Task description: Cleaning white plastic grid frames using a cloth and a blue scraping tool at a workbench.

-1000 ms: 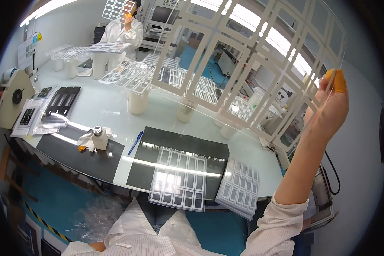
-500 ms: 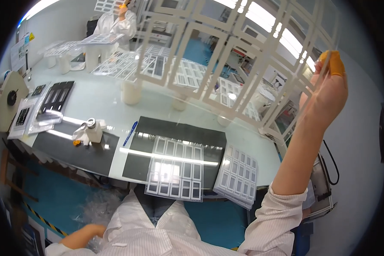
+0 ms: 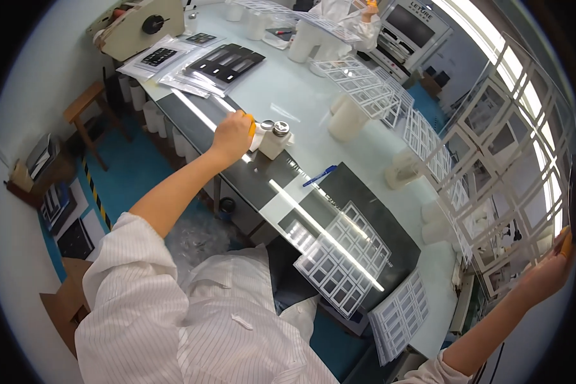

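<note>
Left hand (image 3: 232, 136): arm stretched forward and to the left over the table (image 3: 301, 96) edge, sleeve pushed back to the elbow, back of hand up. Fingers curled, an orange cot on one fingertip, at a white dispenser bottle (image 3: 276, 138) that stands beside a second like it; whether the fingers grip the near bottle or only touch it cannot be told, as the hand hides the contact.

Right hand (image 3: 547, 272): arm raised high and out to the right, forearm bare. Fingers, orange-tipped, pinched on the lower right edge of a clear sheet (image 3: 512, 166) bearing a grid of white frames, held up well above the table, near upright.

Table items: blue pen (image 3: 320, 176) on a black mat (image 3: 371, 211); a smaller frame sheet (image 3: 342, 256) on that mat; another (image 3: 400, 313) at the near corner; white cups (image 3: 347, 118) propping further sheets; black trays (image 3: 227, 63) at the far left.

Far end: another person in white (image 3: 339, 19).
</note>
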Available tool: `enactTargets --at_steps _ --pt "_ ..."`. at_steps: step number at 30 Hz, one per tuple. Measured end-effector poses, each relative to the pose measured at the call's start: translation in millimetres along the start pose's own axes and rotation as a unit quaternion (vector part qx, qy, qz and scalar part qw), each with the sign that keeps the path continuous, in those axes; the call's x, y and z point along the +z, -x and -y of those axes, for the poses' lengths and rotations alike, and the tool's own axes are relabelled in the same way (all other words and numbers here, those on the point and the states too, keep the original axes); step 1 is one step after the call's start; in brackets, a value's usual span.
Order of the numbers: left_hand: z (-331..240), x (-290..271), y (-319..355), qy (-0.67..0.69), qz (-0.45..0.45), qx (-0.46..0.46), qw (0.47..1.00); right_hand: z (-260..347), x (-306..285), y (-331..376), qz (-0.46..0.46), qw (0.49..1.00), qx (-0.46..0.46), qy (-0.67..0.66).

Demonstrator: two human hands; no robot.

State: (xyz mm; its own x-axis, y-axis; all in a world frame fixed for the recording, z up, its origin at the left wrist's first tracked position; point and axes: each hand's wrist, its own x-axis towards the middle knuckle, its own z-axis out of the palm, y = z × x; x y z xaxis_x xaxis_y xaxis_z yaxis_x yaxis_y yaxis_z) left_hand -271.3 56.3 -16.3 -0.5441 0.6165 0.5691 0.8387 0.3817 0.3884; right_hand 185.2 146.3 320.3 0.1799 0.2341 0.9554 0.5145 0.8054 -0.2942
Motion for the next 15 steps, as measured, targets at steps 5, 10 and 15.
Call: enactTargets --at_steps 5,10,15 --pt "52.0 47.4 -34.4 -0.031 0.098 -0.015 0.995 12.8 18.7 16.5 -0.013 0.997 0.055 -0.061" --pt "53.3 76.7 -51.1 -0.071 0.180 0.033 0.981 -1.7 21.6 18.5 0.011 0.997 0.053 -0.059" --pt "53.5 80.2 -61.1 0.001 0.155 -0.020 0.988 -7.4 32.5 24.4 0.027 0.992 0.074 -0.103"
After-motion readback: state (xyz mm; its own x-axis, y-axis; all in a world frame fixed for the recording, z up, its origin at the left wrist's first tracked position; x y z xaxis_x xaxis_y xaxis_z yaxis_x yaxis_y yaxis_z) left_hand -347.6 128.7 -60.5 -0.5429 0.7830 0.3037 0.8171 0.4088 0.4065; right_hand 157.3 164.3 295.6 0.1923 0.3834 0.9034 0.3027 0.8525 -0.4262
